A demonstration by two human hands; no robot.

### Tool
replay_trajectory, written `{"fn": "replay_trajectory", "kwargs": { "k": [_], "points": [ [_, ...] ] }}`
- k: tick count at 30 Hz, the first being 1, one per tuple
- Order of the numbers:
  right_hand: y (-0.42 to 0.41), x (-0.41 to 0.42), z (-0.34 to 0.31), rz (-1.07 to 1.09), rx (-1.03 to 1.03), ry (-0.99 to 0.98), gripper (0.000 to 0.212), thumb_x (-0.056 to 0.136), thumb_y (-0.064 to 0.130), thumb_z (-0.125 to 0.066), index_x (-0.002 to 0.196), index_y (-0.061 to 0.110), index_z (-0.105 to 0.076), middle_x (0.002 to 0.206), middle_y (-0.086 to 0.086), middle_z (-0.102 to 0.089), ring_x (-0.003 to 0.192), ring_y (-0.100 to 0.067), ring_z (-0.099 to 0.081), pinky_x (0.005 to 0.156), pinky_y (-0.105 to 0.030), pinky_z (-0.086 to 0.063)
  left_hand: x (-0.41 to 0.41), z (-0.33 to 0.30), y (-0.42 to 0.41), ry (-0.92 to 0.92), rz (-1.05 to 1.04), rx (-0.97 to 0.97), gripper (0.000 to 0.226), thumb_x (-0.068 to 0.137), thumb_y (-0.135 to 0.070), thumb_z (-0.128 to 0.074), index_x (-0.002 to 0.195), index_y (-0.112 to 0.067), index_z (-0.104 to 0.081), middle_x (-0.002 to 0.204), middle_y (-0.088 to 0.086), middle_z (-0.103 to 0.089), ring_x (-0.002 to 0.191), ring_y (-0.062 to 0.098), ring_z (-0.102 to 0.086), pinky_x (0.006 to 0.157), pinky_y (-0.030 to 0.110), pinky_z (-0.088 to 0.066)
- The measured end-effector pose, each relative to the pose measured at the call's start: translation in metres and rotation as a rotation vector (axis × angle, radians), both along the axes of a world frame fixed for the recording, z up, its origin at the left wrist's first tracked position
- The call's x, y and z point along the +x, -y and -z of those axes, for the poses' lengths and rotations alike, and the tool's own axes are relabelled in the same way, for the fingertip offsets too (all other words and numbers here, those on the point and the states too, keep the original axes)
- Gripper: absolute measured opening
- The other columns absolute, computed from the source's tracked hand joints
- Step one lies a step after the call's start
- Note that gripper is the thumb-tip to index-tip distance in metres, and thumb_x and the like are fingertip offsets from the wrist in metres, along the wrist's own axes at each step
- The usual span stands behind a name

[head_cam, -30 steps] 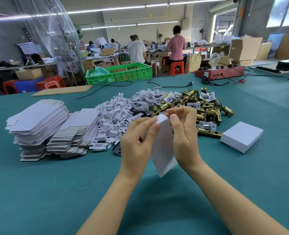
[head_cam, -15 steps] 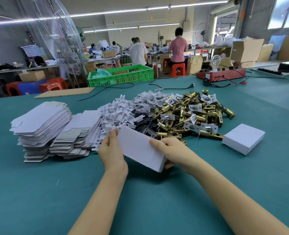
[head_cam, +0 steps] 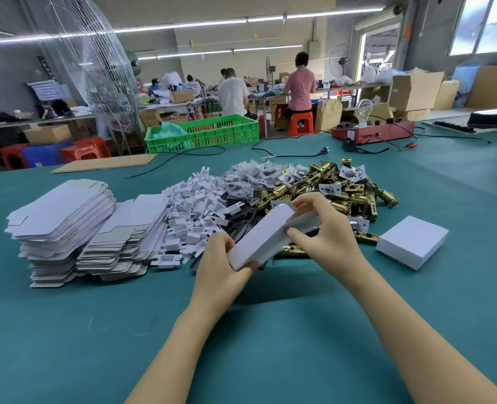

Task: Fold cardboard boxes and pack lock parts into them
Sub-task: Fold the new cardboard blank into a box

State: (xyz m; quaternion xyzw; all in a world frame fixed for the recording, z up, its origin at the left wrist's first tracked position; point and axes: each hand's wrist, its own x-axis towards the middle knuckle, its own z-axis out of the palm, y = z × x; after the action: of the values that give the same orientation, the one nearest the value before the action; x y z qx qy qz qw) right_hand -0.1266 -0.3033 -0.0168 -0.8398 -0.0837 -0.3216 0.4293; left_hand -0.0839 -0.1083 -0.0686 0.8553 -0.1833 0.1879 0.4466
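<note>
I hold a white cardboard box (head_cam: pixel 260 239) above the green table (head_cam: pixel 95 330), tilted with its far end raised. My left hand (head_cam: pixel 222 263) grips its near end. My right hand (head_cam: pixel 320 228) pinches the far end and its open flap (head_cam: pixel 304 220). Behind the box lies a pile of brass lock latches (head_cam: pixel 328 188), with small bagged parts (head_cam: pixel 250 177) and white card inserts (head_cam: pixel 194 211) to its left. Two stacks of flat white box blanks (head_cam: pixel 63 217) stand at the left. A folded white box (head_cam: pixel 412 242) sits to the right.
A green plastic crate (head_cam: pixel 203 134), a cardboard sheet (head_cam: pixel 104 163), black cables (head_cam: pixel 293 154) and a red device with a bulb (head_cam: pixel 372 132) lie along the far table edge. People sit on red stools at benches beyond. A wire fan guard (head_cam: pixel 95 62) stands at the back left.
The box has gone from a flat upright sheet to an opened-out box. It now tilts with its far end up, and my right hand has moved from its side to the far flap.
</note>
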Motion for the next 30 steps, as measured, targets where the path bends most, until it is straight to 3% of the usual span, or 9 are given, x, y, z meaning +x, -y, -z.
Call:
{"fn": "replay_trajectory", "kwargs": {
  "k": [4, 7, 9, 14, 17, 20, 22, 26, 30],
  "points": [
    [-0.01, 0.001, 0.003, 0.079, -0.014, 0.146, 0.042, 0.076, 0.012, -0.076, 0.113, 0.015, -0.057, 0.116, 0.003, -0.054, 0.111, -0.014, -0.051, 0.091, -0.019, -0.04, -0.007, 0.005, 0.008, 0.244, -0.079, -0.05, 0.065, 0.071, -0.003, -0.081, 0.083, -0.032, -0.024, 0.092, 0.0, -0.047, 0.076, 0.008, -0.037, 0.063, 0.016, -0.031],
    [-0.017, -0.002, 0.001, -0.266, 0.513, -0.065, 0.049, 0.076, 0.028, -0.071, 0.114, 0.046, -0.046, 0.132, 0.012, -0.043, 0.115, -0.009, -0.055, 0.091, -0.026, -0.048, -0.01, 0.004, 0.014, 0.404, -0.088, -0.076, 0.065, 0.067, 0.006, -0.084, 0.092, -0.02, -0.029, 0.116, 0.024, -0.053, 0.103, 0.021, -0.044, 0.076, 0.017, -0.032],
    [-0.021, 0.001, 0.001, -0.423, 0.769, -0.138, 0.048, 0.075, 0.032, -0.071, 0.111, 0.045, -0.042, 0.132, 0.0, -0.05, 0.104, -0.012, -0.065, 0.081, -0.033, -0.055, -0.014, 0.003, 0.02, 0.447, -0.044, -0.066, 0.063, 0.069, 0.007, -0.082, 0.094, -0.015, -0.029, 0.126, 0.036, -0.047, 0.119, 0.033, -0.044, 0.088, 0.026, -0.039],
    [-0.026, 0.006, 0.009, -0.361, 0.741, -0.158, 0.05, 0.079, 0.031, -0.074, 0.114, 0.042, -0.041, 0.116, -0.005, -0.063, 0.093, -0.011, -0.068, 0.074, -0.028, -0.055, -0.027, 0.005, 0.033, 0.329, 0.179, 0.129, 0.052, 0.081, -0.025, -0.078, 0.096, -0.015, -0.03, 0.141, 0.035, -0.036, 0.124, 0.051, -0.046, 0.089, 0.055, -0.05],
    [-0.019, 0.007, 0.013, -0.313, 0.735, -0.173, 0.033, 0.091, 0.016, -0.062, 0.113, 0.035, -0.047, 0.11, -0.003, -0.066, 0.092, -0.016, -0.066, 0.068, -0.026, -0.052, -0.03, 0.008, 0.034, 0.2, 0.235, 0.124, 0.051, 0.083, -0.049, -0.068, 0.099, -0.009, -0.041, 0.144, 0.019, -0.033, 0.134, 0.037, -0.04, 0.1, 0.036, -0.043],
    [-0.016, 0.008, 0.015, -0.367, 0.788, -0.206, 0.025, 0.093, 0.008, -0.055, 0.112, 0.023, -0.054, 0.097, 0.002, -0.07, 0.087, -0.014, -0.066, 0.063, -0.022, -0.051, -0.029, 0.004, 0.032, 0.056, 0.187, -0.135, 0.049, 0.082, -0.036, -0.076, 0.11, -0.036, -0.036, 0.132, -0.009, -0.04, 0.114, 0.007, -0.055, 0.083, 0.005, -0.039],
    [-0.019, 0.009, 0.019, -0.41, 0.78, -0.234, 0.028, 0.084, 0.013, -0.057, 0.111, 0.02, -0.056, 0.095, 0.002, -0.07, 0.085, -0.013, -0.066, 0.064, -0.023, -0.052, -0.025, 0.002, 0.029, -0.047, 0.181, -0.243, 0.066, 0.08, -0.037, -0.077, 0.119, -0.053, -0.027, 0.124, -0.02, -0.049, 0.098, -0.007, -0.06, 0.075, 0.003, -0.043],
    [-0.037, 0.009, 0.032, -0.373, 0.67, -0.255, 0.045, 0.075, 0.02, -0.051, 0.116, 0.039, -0.047, 0.11, 0.001, -0.063, 0.096, -0.012, -0.063, 0.079, -0.027, -0.051, -0.019, 0.002, 0.024, -0.125, 0.217, -0.304, 0.09, 0.079, -0.035, -0.079, 0.122, -0.078, -0.012, 0.137, -0.003, -0.056, 0.105, 0.011, -0.066, 0.087, 0.033, -0.057],
    [-0.048, 0.004, 0.036, -0.355, 0.525, -0.069, 0.044, 0.085, 0.017, -0.053, 0.114, 0.046, -0.038, 0.121, 0.008, -0.054, 0.114, -0.018, -0.056, 0.095, -0.033, -0.047, -0.018, -0.001, 0.022, -0.09, 0.242, -0.301, 0.098, 0.079, -0.031, -0.079, 0.128, -0.079, -0.009, 0.14, 0.003, -0.051, 0.114, 0.019, -0.062, 0.093, 0.037, -0.055]
  ]
}}
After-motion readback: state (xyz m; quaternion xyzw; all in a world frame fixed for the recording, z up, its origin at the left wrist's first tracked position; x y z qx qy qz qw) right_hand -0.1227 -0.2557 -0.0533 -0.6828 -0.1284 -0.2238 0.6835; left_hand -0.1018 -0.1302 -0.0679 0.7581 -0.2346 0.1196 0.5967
